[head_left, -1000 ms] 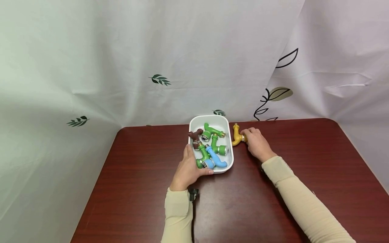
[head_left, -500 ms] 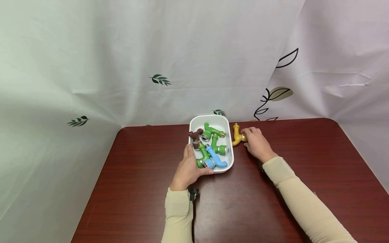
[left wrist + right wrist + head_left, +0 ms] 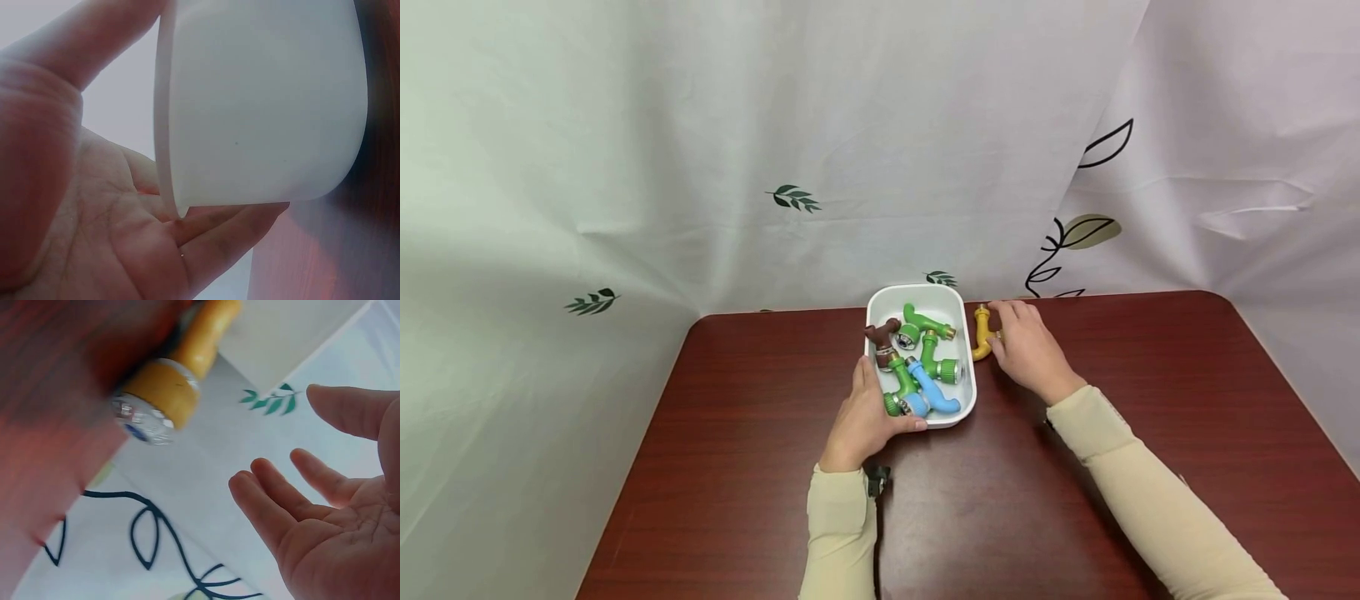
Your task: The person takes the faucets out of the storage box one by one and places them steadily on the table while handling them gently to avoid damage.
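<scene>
In the head view, my left hand (image 3: 861, 421) grips the near left corner of a white tray (image 3: 972, 392), thumb along the front and fingers along the left side. Up close in the left wrist view, the tray wall (image 3: 269, 100) sits between thumb and fingers. Inside lie a brown tap (image 3: 883, 333), three green taps (image 3: 931, 358) and a light blue tap (image 3: 936, 392). Just right of the tray, a yellow tap (image 3: 982, 337) lies on the table. My right hand (image 3: 1030, 346) hovers over its knob end, holding nothing; the right wrist view shows its fingers (image 3: 265, 503) spread, apart from the tap.
The dark red wooden table (image 3: 760, 400) runs back to a pale curtain (image 3: 865, 150) with leaf prints. The tray and yellow tap sit near its far edge. A small black device (image 3: 877, 481) is on the left wrist.
My right hand has let go of the yellow tap's knob and risen slightly, fingers opening. The yellow tap stays in place, and the left hand and tray have not moved.
</scene>
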Demonstrator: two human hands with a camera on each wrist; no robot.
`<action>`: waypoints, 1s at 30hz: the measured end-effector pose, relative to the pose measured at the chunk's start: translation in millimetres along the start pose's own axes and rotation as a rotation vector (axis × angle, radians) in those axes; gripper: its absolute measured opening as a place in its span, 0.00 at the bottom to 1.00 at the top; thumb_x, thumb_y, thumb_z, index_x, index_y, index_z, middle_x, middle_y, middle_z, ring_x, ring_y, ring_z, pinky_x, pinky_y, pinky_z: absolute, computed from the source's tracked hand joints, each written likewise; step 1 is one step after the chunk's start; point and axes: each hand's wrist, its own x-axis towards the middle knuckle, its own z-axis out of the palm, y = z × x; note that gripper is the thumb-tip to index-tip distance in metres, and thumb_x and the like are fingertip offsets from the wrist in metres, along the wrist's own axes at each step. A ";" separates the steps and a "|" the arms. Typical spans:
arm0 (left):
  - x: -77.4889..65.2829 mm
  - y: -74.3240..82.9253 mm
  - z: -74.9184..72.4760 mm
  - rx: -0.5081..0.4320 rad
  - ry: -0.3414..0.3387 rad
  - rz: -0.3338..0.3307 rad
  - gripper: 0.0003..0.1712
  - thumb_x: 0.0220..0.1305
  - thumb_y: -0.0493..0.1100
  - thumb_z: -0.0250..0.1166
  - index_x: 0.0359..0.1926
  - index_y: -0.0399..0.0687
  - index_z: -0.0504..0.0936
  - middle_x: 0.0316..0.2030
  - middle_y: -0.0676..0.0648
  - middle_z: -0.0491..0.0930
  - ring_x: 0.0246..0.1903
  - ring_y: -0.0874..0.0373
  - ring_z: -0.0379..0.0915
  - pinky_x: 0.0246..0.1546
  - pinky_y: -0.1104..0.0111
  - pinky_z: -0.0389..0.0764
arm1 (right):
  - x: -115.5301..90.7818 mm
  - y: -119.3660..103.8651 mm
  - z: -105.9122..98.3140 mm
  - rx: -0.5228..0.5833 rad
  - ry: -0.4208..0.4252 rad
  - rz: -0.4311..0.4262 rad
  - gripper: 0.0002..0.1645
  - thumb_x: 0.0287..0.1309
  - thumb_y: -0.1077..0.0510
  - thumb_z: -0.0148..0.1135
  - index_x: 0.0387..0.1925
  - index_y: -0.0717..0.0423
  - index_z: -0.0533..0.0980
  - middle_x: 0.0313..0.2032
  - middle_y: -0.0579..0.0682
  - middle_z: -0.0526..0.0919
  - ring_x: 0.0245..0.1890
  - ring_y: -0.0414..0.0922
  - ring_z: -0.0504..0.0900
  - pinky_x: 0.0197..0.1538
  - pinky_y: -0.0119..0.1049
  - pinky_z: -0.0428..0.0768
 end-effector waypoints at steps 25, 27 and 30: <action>0.6 -1.6 0.7 0.006 -0.003 0.007 0.77 0.45 0.57 0.83 0.77 0.28 0.38 0.78 0.32 0.41 0.62 0.32 0.68 0.61 0.49 0.71 | -3.3 -42.0 -4.6 -0.024 -0.152 -0.210 0.29 0.58 0.62 0.71 0.59 0.67 0.75 0.58 0.66 0.75 0.62 0.62 0.70 0.61 0.57 0.73; 1.2 -2.4 1.0 0.007 -0.003 0.008 0.77 0.45 0.56 0.83 0.77 0.28 0.38 0.77 0.32 0.41 0.62 0.32 0.68 0.61 0.48 0.71 | -3.3 -43.9 -2.7 -0.033 -0.171 -0.229 0.29 0.58 0.63 0.71 0.59 0.69 0.75 0.57 0.66 0.76 0.60 0.61 0.72 0.62 0.54 0.72; 1.7 -2.8 1.2 0.007 -0.004 0.009 0.78 0.45 0.57 0.83 0.77 0.27 0.38 0.77 0.32 0.41 0.62 0.33 0.67 0.61 0.49 0.71 | -3.2 -46.8 0.2 -0.041 -0.190 -0.255 0.29 0.57 0.65 0.71 0.59 0.70 0.74 0.56 0.67 0.77 0.59 0.61 0.74 0.62 0.54 0.73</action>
